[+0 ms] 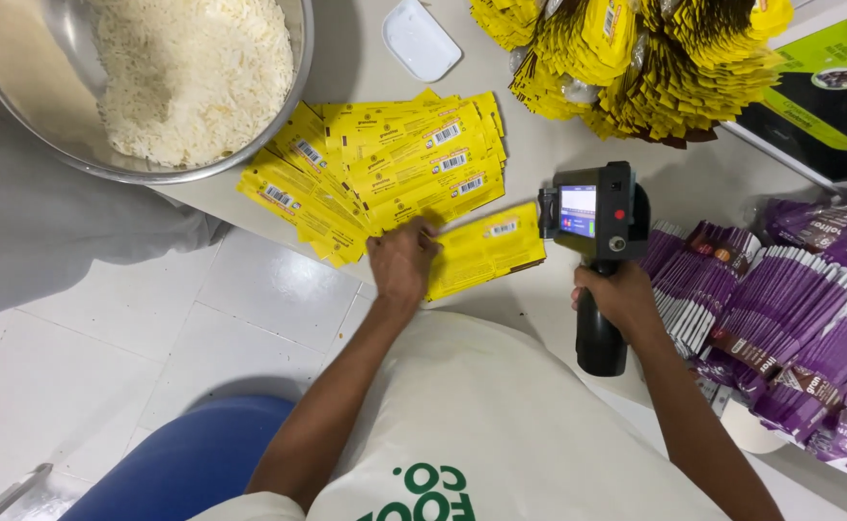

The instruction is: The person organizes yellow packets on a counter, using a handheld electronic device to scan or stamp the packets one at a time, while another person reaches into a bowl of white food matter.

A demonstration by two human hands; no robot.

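Observation:
My left hand presses flat on a yellow pouch lying at the near edge of the white table. To its left, a fanned spread of several flat yellow pouches with barcodes lies on the table. My right hand grips the black handle of a handheld printer gun with a small lit screen, its head just right of the single pouch.
A large metal bowl of white rice sits at the far left. A white plastic scoop lies behind the pouches. Heaped yellow pouches at the back right, purple pouches at the right. White tiled floor below.

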